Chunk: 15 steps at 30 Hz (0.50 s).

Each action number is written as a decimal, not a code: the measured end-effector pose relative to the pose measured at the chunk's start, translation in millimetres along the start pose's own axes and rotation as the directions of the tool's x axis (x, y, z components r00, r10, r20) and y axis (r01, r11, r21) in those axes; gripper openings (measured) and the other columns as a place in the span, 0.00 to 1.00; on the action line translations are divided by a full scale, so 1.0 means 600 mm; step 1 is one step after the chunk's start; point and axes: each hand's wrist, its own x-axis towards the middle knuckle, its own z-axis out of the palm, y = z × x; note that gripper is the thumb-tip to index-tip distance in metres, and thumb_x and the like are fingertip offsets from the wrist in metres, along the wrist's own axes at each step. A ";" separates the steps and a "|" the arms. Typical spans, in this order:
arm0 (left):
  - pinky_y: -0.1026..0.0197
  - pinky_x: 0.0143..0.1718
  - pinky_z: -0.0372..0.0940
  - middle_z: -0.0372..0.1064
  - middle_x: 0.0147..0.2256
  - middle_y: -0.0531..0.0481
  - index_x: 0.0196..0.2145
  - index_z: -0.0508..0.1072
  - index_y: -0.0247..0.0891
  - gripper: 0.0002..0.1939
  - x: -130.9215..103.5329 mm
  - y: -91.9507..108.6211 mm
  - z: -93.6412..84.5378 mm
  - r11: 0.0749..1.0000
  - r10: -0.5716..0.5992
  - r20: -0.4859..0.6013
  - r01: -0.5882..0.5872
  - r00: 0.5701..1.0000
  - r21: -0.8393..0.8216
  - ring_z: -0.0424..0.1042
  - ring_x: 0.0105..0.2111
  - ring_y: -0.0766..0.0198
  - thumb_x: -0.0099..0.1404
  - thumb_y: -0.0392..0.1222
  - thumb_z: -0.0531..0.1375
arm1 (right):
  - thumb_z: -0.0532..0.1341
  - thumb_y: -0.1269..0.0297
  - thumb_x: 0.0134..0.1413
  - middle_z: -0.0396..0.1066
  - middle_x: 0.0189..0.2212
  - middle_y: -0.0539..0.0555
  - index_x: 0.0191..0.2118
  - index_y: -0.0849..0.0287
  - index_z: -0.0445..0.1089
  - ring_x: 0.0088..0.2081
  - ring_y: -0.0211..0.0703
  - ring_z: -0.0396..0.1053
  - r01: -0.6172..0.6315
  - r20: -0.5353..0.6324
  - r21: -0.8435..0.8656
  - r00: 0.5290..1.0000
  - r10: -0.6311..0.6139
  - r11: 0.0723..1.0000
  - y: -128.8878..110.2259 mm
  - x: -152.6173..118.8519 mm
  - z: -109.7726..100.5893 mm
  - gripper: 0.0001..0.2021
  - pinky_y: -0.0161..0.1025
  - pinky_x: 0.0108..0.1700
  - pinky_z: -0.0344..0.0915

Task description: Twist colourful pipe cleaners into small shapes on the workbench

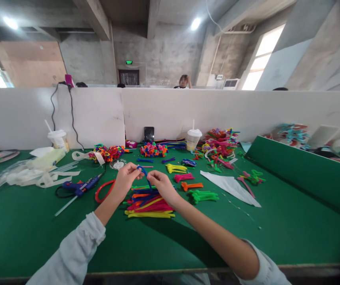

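Observation:
A bent blue pipe cleaner point(145, 173) arches between my two hands above the table. My left hand point(127, 177) pinches one end, and my right hand point(162, 185) has thumb and finger closed on it further along. Beneath them lies a pile of loose pipe cleaners point(152, 206) in red, yellow, orange, blue and green. To the right of my right hand are small bunches sorted by colour: yellow point(176, 169), pink point(184, 177), orange point(191, 186) and green point(202, 196). A red ring point(104, 192) rests beside my left wrist, partly covered by it.
A blue glue gun point(83, 186) with a glue stick lies left. Colourful pipe-cleaner clusters point(153, 149) and two lidded drink cups, one here point(193, 139), stand along the white partition point(164, 111). White paper point(231, 188) and a green board point(303, 174) are right. Someone sits beyond the partition.

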 end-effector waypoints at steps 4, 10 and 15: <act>0.65 0.30 0.62 0.65 0.20 0.55 0.23 0.63 0.35 0.10 -0.005 0.003 0.005 0.986 -0.071 0.020 0.073 0.997 -0.151 0.67 0.24 0.69 0.49 0.42 0.61 | 0.55 0.55 0.46 0.53 0.19 0.45 0.24 0.60 0.60 0.22 0.32 0.49 0.009 -0.012 0.037 1.000 -0.009 0.999 0.005 -0.002 0.004 0.13 0.32 0.24 0.48; 0.66 0.28 0.61 0.67 0.21 0.54 0.23 0.63 0.34 0.09 -0.014 0.003 0.011 0.931 -0.162 0.182 0.212 0.970 -0.299 0.63 0.21 0.73 0.48 0.40 0.61 | 0.55 0.57 0.48 0.57 0.22 0.46 0.27 0.60 0.61 0.24 0.33 0.53 0.057 -0.008 0.066 0.998 -0.057 0.996 0.010 -0.007 0.006 0.10 0.32 0.27 0.50; 0.68 0.24 0.57 0.64 0.20 0.55 0.23 0.65 0.33 0.10 -0.011 -0.003 0.006 0.991 -0.109 0.187 0.123 0.976 -0.062 0.61 0.20 0.72 0.51 0.43 0.59 | 0.54 0.60 0.48 0.55 0.20 0.45 0.26 0.59 0.60 0.23 0.33 0.53 0.104 -0.016 0.052 0.995 -0.103 0.993 0.014 -0.010 0.005 0.08 0.32 0.26 0.50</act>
